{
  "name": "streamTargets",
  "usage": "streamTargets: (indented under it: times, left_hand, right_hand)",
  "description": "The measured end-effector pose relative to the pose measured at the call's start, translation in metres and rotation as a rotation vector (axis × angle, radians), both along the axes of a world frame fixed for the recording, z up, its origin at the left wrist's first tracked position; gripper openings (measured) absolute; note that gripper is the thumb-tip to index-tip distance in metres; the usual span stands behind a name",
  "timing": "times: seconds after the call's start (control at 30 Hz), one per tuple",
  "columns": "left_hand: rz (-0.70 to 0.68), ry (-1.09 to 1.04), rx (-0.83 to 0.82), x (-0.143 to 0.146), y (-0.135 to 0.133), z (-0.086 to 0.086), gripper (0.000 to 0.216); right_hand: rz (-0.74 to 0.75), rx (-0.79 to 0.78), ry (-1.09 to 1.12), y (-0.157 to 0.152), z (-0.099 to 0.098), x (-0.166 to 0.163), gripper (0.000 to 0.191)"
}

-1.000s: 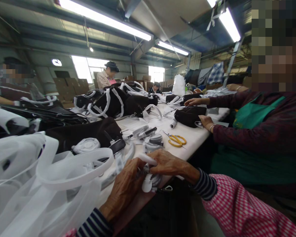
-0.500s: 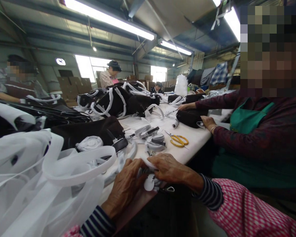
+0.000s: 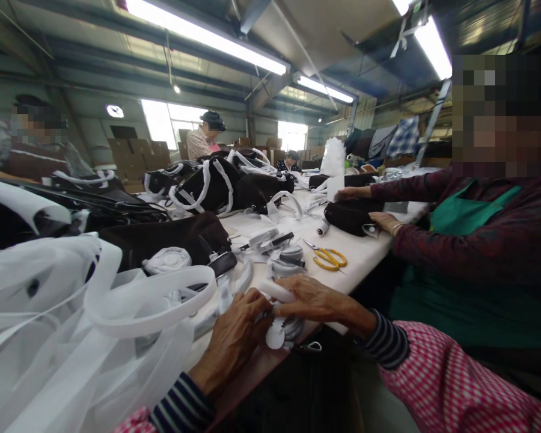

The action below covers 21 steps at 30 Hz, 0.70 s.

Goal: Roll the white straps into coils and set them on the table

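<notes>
At the table's near edge both my hands are around a coiled bag strap (image 3: 277, 291) in white wrapping. My left hand (image 3: 237, 331) has its fingers curled in at the strap's left side, the tips partly hidden. From the right, my right hand (image 3: 311, 298) grips the coil between thumb and fingers. A white round-ended tab (image 3: 275, 338) hangs beneath the fingers. Beside it a metal snap hook (image 3: 314, 346) sticks out past the edge. More wrapped strap coils (image 3: 285, 260) lie just beyond my hands.
Yellow-handled scissors (image 3: 328, 258) lie right of the coils. Loose white wrapping strips (image 3: 148, 313) pile up at left, with a dark bag (image 3: 162, 237) behind. Black bags (image 3: 216, 183) are heaped farther back. At right, a co-worker in a green apron (image 3: 471, 207) handles a dark bag (image 3: 349, 218).
My right hand has shifted its grip around the coil, and the white strap loop now shows above its fingers. The co-worker's far hand now has a white piece by it.
</notes>
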State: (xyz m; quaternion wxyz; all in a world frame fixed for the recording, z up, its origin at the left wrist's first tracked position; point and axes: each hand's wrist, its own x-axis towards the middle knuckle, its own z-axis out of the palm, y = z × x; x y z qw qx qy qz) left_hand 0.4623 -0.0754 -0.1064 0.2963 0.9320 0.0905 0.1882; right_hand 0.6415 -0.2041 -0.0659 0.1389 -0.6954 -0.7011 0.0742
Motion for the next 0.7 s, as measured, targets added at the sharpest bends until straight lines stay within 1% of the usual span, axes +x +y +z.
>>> streamTargets:
  times: [0.1,0.13,0.17,0.23,0.27,0.33,0.4,0.5,0.57,0.7]
  left_hand:
    - [0.015,0.010,-0.002,0.000,-0.003,0.003,0.023]
    - [0.009,-0.004,-0.019,0.000,-0.004,0.005,0.022]
    - [0.002,-0.017,-0.045,0.001,-0.004,0.006,0.021]
    - [-0.007,-0.023,-0.096,0.002,-0.004,0.006,0.021]
    - [-0.006,-0.023,-0.110,0.003,-0.003,0.006,0.021]
    - [-0.011,-0.027,-0.114,0.004,-0.002,0.003,0.020]
    - [-0.014,-0.041,-0.114,0.005,0.000,0.001,0.020]
    - [-0.029,-0.037,-0.119,0.006,0.002,-0.001,0.020]
    - [-0.039,-0.014,-0.111,0.006,0.002,0.001,0.021]
    - [-0.016,0.035,-0.068,0.008,0.001,0.008,0.019]
  right_hand:
    - [0.091,0.100,-0.101,-0.006,-0.007,0.011,0.030]
    - [0.092,0.134,-0.136,-0.006,-0.009,0.013,0.032]
    - [0.068,0.158,-0.157,-0.006,-0.010,0.013,0.033]
    - [-0.030,0.173,-0.164,-0.003,-0.009,0.008,0.031]
    - [-0.072,0.156,-0.163,0.000,-0.007,0.005,0.030]
    - [-0.100,0.096,-0.178,0.005,-0.002,-0.002,0.028]
    - [-0.090,0.047,-0.197,0.008,0.004,-0.005,0.026]
    - [-0.051,0.012,-0.180,0.008,0.010,-0.003,0.028]
    - [-0.039,-0.003,-0.182,0.008,0.011,-0.001,0.030]
    - [-0.099,-0.059,-0.265,0.011,0.008,-0.004,0.030]
